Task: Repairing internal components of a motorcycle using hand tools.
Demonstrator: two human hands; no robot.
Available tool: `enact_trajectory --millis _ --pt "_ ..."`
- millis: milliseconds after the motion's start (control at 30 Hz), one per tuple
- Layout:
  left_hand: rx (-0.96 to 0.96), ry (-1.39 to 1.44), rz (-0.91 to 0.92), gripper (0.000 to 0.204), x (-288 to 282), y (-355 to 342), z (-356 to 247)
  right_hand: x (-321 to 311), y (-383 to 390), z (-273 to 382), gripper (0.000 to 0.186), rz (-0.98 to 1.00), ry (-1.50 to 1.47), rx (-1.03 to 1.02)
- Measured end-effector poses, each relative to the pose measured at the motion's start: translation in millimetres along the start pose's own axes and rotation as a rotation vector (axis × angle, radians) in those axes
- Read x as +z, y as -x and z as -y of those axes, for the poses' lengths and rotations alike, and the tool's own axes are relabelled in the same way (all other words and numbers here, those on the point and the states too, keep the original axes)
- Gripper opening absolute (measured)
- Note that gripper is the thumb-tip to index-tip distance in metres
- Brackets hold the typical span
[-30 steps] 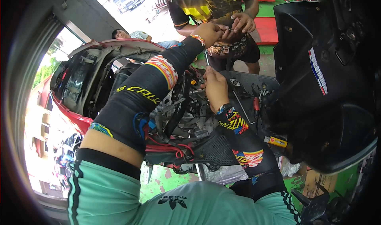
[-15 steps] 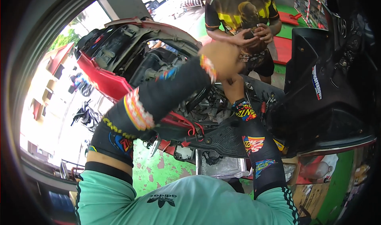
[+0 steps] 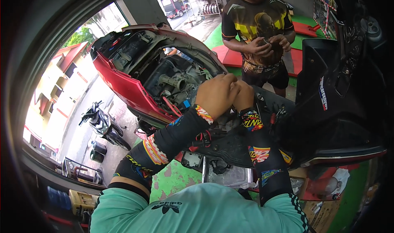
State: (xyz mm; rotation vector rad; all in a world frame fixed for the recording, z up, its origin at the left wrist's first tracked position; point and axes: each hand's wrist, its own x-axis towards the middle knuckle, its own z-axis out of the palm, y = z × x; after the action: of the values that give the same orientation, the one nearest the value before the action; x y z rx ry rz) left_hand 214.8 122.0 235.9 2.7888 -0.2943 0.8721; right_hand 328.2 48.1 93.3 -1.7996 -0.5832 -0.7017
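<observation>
My left hand and my right hand meet above the opened middle of a red and black scooter. The fingers of the left curl inward against the right, and both look closed. Whatever lies between them is hidden by the backs of the hands. Just left of my left hand, the bare engine bay shows a round grey-brown intake pipe, a red hose and a small blue part. Beneath my right forearm runs the black footboard.
A person stands across the scooter, fingering a small item. Tools with a red handle lie on the footboard at right. A metal tray is below. The black front panel rises at right. Another scooter stands outside.
My left hand has come down and toward me, from raised and blurred to against my right hand. The view has shifted slightly. The other person's hands have moved a little.
</observation>
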Motion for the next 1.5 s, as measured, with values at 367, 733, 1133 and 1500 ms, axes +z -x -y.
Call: enact_trajectory --millis 367,733,1133,1500 --pt "-0.086 0.322 -0.249 0.019 7.3 -1.2 0.0 -24.0 -19.2 1.3 0.033 0.044 -0.27 -0.469" --pt "-0.152 0.447 -0.301 0.019 20.5 -12.7 -1.9 -12.1 -2.8 -18.9 0.045 0.191 -0.427 -0.054" --pt "-0.112 0.354 -0.206 0.03 21.0 -86.4 22.6 -1.3 -2.5 0.4 0.052 0.096 -0.474 0.295" --pt "0.054 0.257 -0.13 0.03 66.3 -161.9 52.4 15.2 -6.5 -9.8 0.066 -0.06 -0.49 0.573"
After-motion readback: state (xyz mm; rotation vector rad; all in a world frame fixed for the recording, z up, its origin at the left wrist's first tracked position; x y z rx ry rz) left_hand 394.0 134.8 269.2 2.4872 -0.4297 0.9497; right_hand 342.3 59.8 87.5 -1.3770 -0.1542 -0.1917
